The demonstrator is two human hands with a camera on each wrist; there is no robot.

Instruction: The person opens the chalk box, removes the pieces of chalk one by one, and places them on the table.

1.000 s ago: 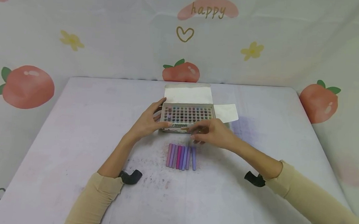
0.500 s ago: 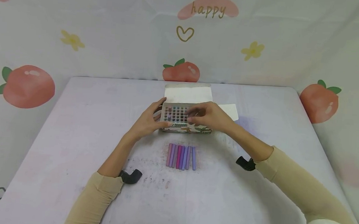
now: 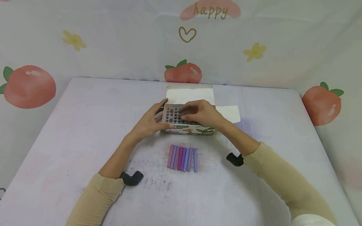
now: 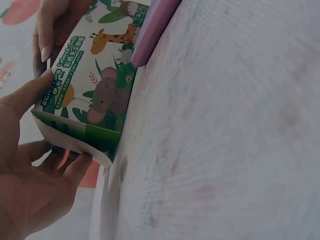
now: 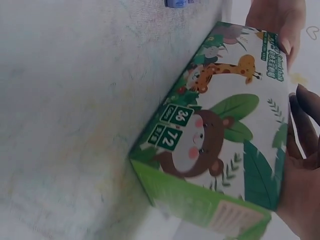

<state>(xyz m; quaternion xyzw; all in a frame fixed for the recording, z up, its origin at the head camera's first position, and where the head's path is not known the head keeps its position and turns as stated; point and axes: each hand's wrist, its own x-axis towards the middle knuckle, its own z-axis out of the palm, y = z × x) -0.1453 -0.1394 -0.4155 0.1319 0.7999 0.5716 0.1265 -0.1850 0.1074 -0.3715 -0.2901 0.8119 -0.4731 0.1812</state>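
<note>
A white and green chalk box [image 3: 192,130] with animal pictures lies open on the table. Its grid of holes [image 3: 173,116] shows coloured chalk ends. At the box's left end, my left hand [image 3: 150,123] grips it, thumb on the front edge and fingers along the side. My right hand [image 3: 204,114] is over the middle of the grid with bent fingers, covering much of it. Whether a chalk is between those fingertips is hidden. In front of the box lies a row of purple and pink chalk sticks [image 3: 182,158]; one chalk [image 4: 155,30] shows close up in the left wrist view.
The box's white lid [image 3: 188,93] is folded back, and a side flap [image 3: 229,113] sticks out to the right. Chalk dust marks the white tablecloth [image 3: 107,98]. Behind the table hangs a patterned cloth [image 3: 126,37].
My right hand has moved from the box's front right corner up over the grid, then further left. My left hand stays on the box, and the chalk row is unchanged.
</note>
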